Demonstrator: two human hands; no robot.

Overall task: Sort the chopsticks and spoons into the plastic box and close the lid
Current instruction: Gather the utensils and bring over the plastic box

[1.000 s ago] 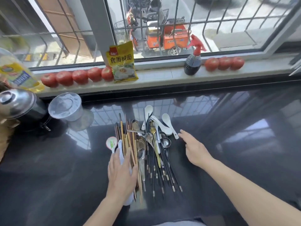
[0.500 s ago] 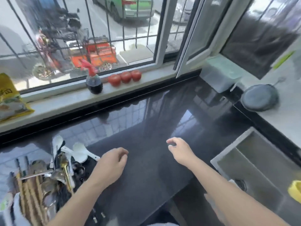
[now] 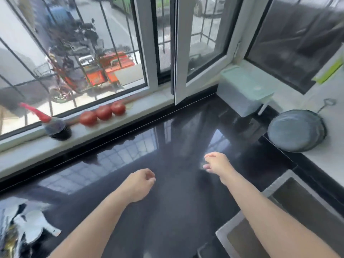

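Both grips empty — plastic box well beyond right hand.

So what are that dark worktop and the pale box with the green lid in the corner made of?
The worktop looks like polished black stone, perhaps granite: it mirrors the window bars sharply. The box seems to be frosted, translucent plastic, and its lid a pale green, matte plastic; motion blur leaves this uncertain.

Counter glossy black stone; plastic box frosted, translucent; sink brushed metal.
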